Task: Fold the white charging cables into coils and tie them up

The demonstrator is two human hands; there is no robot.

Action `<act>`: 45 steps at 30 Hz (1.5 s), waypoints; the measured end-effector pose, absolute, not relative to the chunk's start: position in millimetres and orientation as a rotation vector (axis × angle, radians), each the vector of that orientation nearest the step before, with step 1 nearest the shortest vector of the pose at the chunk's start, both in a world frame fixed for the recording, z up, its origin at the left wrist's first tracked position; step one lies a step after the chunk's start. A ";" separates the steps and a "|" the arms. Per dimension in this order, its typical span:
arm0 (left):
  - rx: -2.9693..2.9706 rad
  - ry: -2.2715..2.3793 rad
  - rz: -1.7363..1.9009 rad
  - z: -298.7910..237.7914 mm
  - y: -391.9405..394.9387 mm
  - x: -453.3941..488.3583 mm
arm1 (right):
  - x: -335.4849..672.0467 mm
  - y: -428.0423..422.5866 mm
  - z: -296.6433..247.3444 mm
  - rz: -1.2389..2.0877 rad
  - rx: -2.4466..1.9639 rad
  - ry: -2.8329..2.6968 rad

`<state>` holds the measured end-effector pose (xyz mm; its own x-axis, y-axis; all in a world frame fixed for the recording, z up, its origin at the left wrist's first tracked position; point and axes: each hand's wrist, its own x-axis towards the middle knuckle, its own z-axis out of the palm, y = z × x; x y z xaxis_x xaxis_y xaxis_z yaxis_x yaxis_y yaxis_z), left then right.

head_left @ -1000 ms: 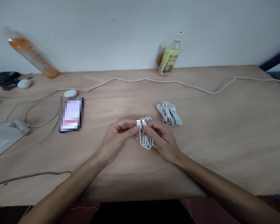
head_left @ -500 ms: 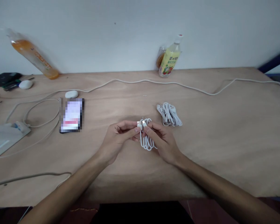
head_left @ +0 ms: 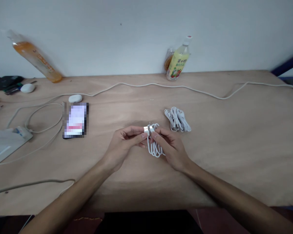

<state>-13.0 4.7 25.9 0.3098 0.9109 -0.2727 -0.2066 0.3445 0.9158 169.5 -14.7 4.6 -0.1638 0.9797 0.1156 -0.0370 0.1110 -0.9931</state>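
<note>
A coiled white USB cable (head_left: 155,150) hangs between my two hands, above the middle of the table. My left hand (head_left: 127,139) pinches one end of it, where a metal USB plug points away from me. Close beside it, my right hand (head_left: 169,146) grips the other connector end and part of the coil, thumb on top. The two plugs sit side by side. Just beyond my right hand, a bundle of white cables (head_left: 177,119) lies on the table.
A phone (head_left: 75,120) with a lit screen lies left, near a white earbud case (head_left: 75,98). A long white cord (head_left: 136,85) crosses the table (head_left: 224,146). Against the wall stand an orange drink bottle (head_left: 36,58) and a yellow-labelled bottle (head_left: 178,61). A white box (head_left: 5,143) sits far left.
Almost nothing differs. The coil hanging below my hands has shifted very slightly to the right, while both hands keep their grip.
</note>
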 end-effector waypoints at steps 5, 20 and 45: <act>0.906 0.967 0.877 25.5 4.9 -14.2 | 169.8 -14.7 5.0 1.242 -1.038 -1.370; 0.868 0.960 0.891 24.3 4.5 -13.0 | 171.5 -14.9 5.9 1.226 -1.030 -1.376; 0.808 0.910 0.927 26.3 4.4 -11.4 | 172.4 -14.7 4.6 1.213 -1.009 -1.396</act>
<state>-11.4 4.4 26.3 0.3088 0.9068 -0.2869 -0.3041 0.3800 0.8736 172.4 -14.7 4.6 -0.1637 0.9746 0.1530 -0.0157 0.1525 -0.9882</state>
